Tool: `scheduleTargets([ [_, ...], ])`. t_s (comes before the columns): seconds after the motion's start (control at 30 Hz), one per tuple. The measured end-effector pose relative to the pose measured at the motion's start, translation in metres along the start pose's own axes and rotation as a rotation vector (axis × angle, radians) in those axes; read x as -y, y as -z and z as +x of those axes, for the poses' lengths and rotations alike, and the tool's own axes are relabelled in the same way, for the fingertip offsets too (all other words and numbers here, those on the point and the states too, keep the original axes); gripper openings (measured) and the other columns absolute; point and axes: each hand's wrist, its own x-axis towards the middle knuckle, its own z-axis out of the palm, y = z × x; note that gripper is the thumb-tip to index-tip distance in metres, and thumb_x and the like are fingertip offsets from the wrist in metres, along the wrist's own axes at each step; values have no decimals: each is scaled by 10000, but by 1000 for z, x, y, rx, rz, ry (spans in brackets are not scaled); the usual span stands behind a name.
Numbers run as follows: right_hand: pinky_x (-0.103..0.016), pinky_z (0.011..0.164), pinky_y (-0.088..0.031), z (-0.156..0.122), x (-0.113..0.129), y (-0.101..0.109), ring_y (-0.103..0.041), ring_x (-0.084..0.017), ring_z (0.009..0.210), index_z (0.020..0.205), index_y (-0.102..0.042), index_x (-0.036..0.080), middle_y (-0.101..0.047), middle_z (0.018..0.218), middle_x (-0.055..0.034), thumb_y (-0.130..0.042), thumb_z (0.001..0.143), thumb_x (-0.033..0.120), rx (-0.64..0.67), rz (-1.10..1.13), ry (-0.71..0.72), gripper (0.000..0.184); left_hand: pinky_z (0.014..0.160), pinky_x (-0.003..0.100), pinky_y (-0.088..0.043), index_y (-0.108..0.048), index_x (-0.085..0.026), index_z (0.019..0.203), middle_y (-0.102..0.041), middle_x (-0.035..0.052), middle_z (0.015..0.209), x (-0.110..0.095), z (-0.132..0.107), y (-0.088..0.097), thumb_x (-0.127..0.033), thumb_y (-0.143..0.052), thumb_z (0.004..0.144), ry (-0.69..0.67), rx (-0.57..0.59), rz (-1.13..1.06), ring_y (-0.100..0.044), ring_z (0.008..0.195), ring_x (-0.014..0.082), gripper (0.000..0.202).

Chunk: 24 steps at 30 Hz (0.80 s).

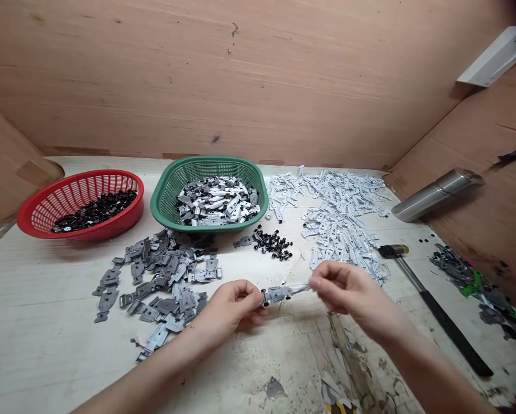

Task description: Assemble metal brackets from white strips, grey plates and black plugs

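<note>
My left hand [232, 307] is closed in a pinch on a grey metal bracket [277, 294] with small black wheels, held just above the table. My right hand [344, 287] pinches a thin pale metal strip [301, 287] whose end meets the bracket. A heap of grey brackets [163, 276] lies left of my left hand. A small cluster of black wheels [274, 243] sits beyond the hands. Pale metal strips [339, 213] are spread at the back right.
A red basket [42, 221] holds black parts; a green basket [163, 204] holds assembled pieces. A hammer [430, 302] lies at the right. A steel flask [434, 194] rests by the right wall, with scrap parts [477, 284] nearby. Plywood walls enclose the table.
</note>
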Motion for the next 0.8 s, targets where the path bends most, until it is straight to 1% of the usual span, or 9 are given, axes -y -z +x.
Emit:
scheduleTargets([
  [0.03,-206,428,-279,1,-1,-9,-376,-73,453,736,-555,175,-460,543,44,-643,753,462,27,95,-26,301,604,260,-451,-510,-160,707,-651,29,721,0,0,0,-451,-693,654,-6,4,-1,-595,595,120,348],
  [0.1,-197,417,-216,5,-5,-24,-324,-52,422,709,-528,169,-415,491,71,-661,741,443,22,211,-50,306,604,259,-446,-513,-158,710,-639,23,711,0,1,1,-446,-689,662,-12,15,-1,-594,599,122,341],
  [0.17,-196,411,-180,10,-11,-32,-298,-43,403,686,-509,166,-396,456,82,-670,733,424,18,272,-71,308,607,259,-443,-516,-155,713,-633,22,710,0,1,1,-444,-690,663,-11,24,2,-594,606,124,341],
  [0.23,-196,407,-166,14,-15,-36,-298,-40,394,666,-500,165,-401,449,83,-679,719,415,9,302,-88,313,614,260,-440,-518,-152,712,-629,21,704,0,1,1,-442,-691,664,-17,24,9,-593,610,125,341],
  [0.37,-198,404,-164,15,-16,-39,-325,-42,391,646,-498,165,-430,466,75,-692,696,413,-5,334,-109,319,622,269,-436,-514,-151,700,-619,19,688,0,0,0,-438,-689,666,-36,15,22,-582,602,127,337],
  [0.47,-201,404,-150,14,-17,-41,-318,-39,387,632,-493,163,-433,469,75,-695,697,401,-2,364,-119,319,634,275,-438,-517,-151,699,-614,20,695,0,0,0,-424,-684,673,-38,4,16,-578,621,134,321],
  [0.6,-201,394,-121,15,-22,-41,-295,-30,374,603,-463,164,-422,470,79,-702,699,404,17,435,-129,352,684,274,-434,-544,-140,706,-607,20,695,1,1,2,-399,-673,696,-100,-3,15,-564,671,137,289],
  [0.8,-191,395,-154,19,-27,-39,-311,-37,386,657,-491,165,-409,448,88,-728,690,399,-3,426,-113,335,618,218,-371,-558,-137,699,-579,-1,652,1,1,5,-368,-639,743,-162,52,6,-501,626,102,248],
])
